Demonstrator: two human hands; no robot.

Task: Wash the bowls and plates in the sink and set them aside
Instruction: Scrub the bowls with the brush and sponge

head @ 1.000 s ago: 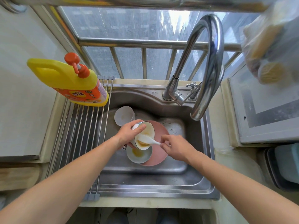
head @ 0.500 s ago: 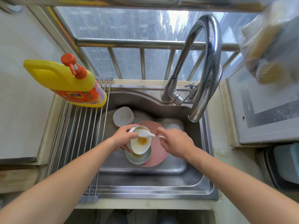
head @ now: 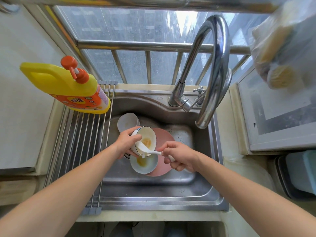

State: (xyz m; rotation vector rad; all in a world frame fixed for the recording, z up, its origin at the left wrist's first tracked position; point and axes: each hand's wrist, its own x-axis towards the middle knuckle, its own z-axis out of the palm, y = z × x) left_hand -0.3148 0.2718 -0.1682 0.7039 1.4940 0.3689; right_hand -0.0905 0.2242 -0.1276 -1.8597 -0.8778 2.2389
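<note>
Right now my left hand [head: 127,142] grips a tilted white bowl with a dark rim [head: 145,140] above the sink [head: 153,190], thumb hooked over the near rim and the other fingers curled round the outside wall. My right hand [head: 179,159] pinches the handle of a white spoon [head: 147,150] between thumb and forefinger, the other fingers curled below it, and the spoon's bowl sits inside the held bowl against a patch of yellow residue. Directly beneath lies a second bowl [head: 143,162], also smeared yellow, resting on a pink plate [head: 164,139] on the sink floor. A third bowl [head: 127,121] lies on its side further back, near the drying rack [head: 82,137] that spans the sink's left edge.

I judge the step to be scraping leftovers down into the lower bowl. The grip worries me: one hand holds a tilted, probably greasy bowl (no water runs from the faucet [head: 210,79] that I can see), so a hard scrape could twist it loose and drop it onto the bowl and plate stacked below, chipping any of them. The spoon could slip from so light a pinch too. Residue may also miss the lower bowl and smear the plate. The detergent bottle [head: 68,86] stands at the far end of the rack, where my left elbow could knock it.
</note>
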